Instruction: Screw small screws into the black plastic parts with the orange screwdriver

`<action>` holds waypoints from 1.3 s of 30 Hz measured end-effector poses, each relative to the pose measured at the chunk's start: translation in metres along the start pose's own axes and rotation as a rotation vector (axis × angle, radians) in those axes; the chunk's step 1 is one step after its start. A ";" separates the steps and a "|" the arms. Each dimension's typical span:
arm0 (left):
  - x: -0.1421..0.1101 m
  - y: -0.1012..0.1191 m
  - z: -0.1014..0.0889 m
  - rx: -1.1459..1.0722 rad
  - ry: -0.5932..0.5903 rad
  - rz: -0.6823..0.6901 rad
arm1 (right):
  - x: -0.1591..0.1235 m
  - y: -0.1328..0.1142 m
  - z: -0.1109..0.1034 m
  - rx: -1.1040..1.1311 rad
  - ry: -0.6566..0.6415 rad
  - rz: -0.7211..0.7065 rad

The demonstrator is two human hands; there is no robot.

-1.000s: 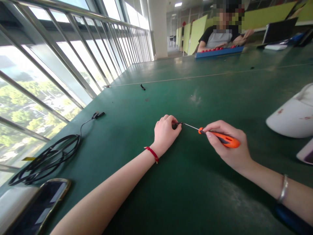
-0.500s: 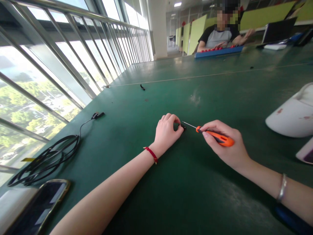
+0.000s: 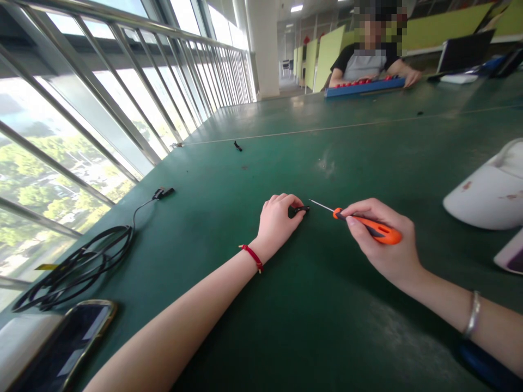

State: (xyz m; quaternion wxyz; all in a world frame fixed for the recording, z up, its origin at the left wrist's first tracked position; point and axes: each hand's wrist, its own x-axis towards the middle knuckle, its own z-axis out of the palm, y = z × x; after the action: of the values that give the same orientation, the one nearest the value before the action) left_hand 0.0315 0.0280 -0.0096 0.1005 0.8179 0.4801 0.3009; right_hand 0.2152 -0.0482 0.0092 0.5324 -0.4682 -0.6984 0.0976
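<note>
A coiled black cable [image 3: 81,256] lies between a phone [image 3: 67,345] and the metal railing [image 3: 122,20].

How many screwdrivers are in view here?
1: the orange-handled screwdriver, in the right hand, pointing toward the small black piece in the left hand. Any others would be hidden.

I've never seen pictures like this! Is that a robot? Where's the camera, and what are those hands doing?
No robot: these are a person's two bare hands. The camera is worn on that person's head, so it looks forward and down over their arms. The right hand holds an orange-handled screwdriver. The left hand pinches a small black piece, too small to name for sure. On the green table, a coiled black cable lies to the left. Across it sits another person.
</note>
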 end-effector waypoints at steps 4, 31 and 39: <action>0.000 0.001 -0.001 0.035 0.025 -0.020 | 0.000 0.000 0.000 0.000 -0.022 -0.031; -0.002 0.006 -0.003 0.118 0.012 -0.004 | 0.000 -0.001 0.003 -0.006 0.044 -0.008; -0.002 0.007 -0.005 0.148 0.016 0.009 | 0.000 -0.001 0.001 -0.020 -0.018 0.012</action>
State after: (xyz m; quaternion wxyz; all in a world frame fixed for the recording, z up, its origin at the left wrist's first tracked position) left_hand 0.0329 0.0218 -0.0032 0.0343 0.8228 0.4981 0.2716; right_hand 0.2136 -0.0480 0.0097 0.5207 -0.4767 -0.7014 0.0982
